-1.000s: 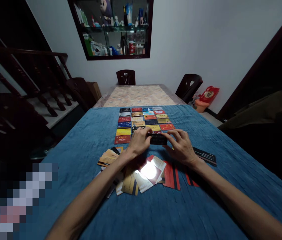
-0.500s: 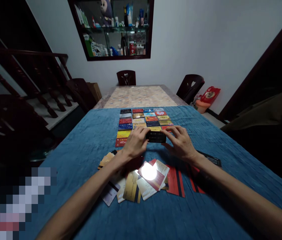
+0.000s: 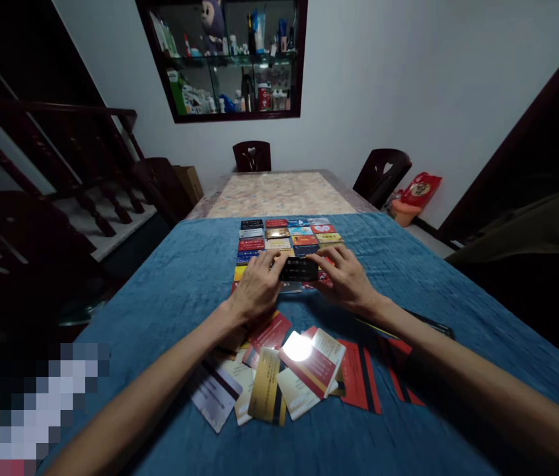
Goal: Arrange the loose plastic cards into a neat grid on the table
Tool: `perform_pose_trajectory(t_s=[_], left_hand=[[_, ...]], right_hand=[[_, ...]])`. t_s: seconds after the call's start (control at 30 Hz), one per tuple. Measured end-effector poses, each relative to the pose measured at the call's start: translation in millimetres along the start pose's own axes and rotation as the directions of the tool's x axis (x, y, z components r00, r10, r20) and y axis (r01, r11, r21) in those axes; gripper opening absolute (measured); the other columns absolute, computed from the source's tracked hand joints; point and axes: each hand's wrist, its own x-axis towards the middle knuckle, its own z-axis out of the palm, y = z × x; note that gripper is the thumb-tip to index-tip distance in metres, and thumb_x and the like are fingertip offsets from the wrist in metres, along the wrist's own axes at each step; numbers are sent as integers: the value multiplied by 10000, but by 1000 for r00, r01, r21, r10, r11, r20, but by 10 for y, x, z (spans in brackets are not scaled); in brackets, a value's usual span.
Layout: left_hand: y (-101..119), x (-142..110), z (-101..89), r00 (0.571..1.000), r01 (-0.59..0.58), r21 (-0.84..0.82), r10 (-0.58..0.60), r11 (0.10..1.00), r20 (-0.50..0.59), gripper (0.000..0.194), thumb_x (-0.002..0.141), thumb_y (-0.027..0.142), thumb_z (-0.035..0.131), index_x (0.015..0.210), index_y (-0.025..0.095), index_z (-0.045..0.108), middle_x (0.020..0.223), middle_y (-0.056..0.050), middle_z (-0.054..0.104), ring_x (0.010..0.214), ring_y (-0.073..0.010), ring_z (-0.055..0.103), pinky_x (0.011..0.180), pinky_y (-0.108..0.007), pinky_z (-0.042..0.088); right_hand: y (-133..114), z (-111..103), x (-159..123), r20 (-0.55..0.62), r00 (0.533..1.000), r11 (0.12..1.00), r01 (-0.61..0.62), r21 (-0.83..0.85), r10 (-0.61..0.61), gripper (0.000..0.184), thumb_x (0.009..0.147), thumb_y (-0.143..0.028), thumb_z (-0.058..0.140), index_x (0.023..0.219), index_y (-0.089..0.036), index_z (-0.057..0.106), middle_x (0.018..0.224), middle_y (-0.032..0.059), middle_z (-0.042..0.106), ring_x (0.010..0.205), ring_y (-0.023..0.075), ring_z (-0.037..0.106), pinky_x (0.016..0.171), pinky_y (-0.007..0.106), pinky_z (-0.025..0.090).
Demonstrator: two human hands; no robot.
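A black card (image 3: pixel 298 270) with pale print is held up by its two short ends over the near part of the card rows. My left hand (image 3: pixel 260 283) pinches its left end, and my right hand (image 3: pixel 343 276) pinches the right end. Beyond the hands, cards lie face up in tidy rows, among them a heart-marked card (image 3: pixel 322 229) and an orange card (image 3: pixel 304 240). Closer to me is a loose, overlapping pile with a gold card (image 3: pixel 267 387), a silver card (image 3: pixel 216 393) and a red striped card (image 3: pixel 360 377). My hands hide the nearest rows in part.
A blue cloth (image 3: pixel 170 344) covers the near part of the table, with a patterned top (image 3: pixel 279 192) beyond it. Dark chairs (image 3: pixel 382 173) stand around. A red bag (image 3: pixel 419 190) rests by the right wall. Another black card (image 3: pixel 431 322) lies beside my right forearm.
Both hands, still holding the black card, have shifted a little to the left across the rows. The view has moved slightly, so the near pile appears lower and larger.
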Motion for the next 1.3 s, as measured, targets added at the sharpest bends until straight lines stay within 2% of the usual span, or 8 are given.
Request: perform_pose_trajectory(t_s=[0.27,0.57,0.77,0.9,1.03,1.17,1.3], left_hand=[[-160,-23,43,1000,-20,31,19,999,17,516,856,169,580,1358,124,470,1306,-193,566,1186,-327,540,949,-454,470],[-403,-28,24,998,52,-207,-47,977,28,546,845,145,567,1376,188,446,1303,-140,536,1204,-290,524,1008,-451,486],[-608,59,15,996,85,-281,-80,956,29,495,825,118,549,1316,155,494,1282,-145,533,1199,-295,521,1049,-473,475],[-780,152,18,998,68,-268,-65,961,22,494,819,114,554,1309,149,505,1264,-146,538,1178,-295,527,1045,-473,476],[-989,264,24,996,87,-236,-82,968,30,478,815,137,579,1290,152,528,1249,-144,543,1151,-294,538,1043,-487,471],[-1205,387,60,993,115,-209,-110,971,35,448,835,186,582,1278,135,546,1243,-149,548,1151,-300,538,1042,-494,468],[-1433,526,133,990,141,-202,-136,969,35,466,810,195,600,1273,156,564,1220,-121,566,1140,-282,550,1034,-460,475]], right_hand=[[55,119,96,72,997,999,25,36,-28,460,922,-381,557,1326,-160,563,1130,154,601,1025,297,497,842,431,441],[168,313,265,118,992,982,31,189,-54,530,934,-433,556,1384,-159,509,1195,177,592,1043,314,498,863,489,484],[254,494,473,109,992,967,37,251,-66,511,929,-450,559,1372,-200,514,1187,149,577,1081,311,489,914,525,478],[341,606,632,97,990,958,73,276,-103,507,917,-422,572,1360,-179,523,1179,157,580,1034,299,488,890,512,479],[432,663,817,129,982,953,98,285,-140,495,897,-317,583,1369,-183,523,1192,158,589,1042,300,486,882,505,471],[543,768,1021,166,978,965,79,250,-123,466,874,-279,596,1330,-186,569,1208,156,608,1054,307,484,881,497,459],[671,962,1234,208,973,970,52,238,-103,425,854,-246,612,1268,-150,618,1203,158,630,1057,300,490,913,480,438]])
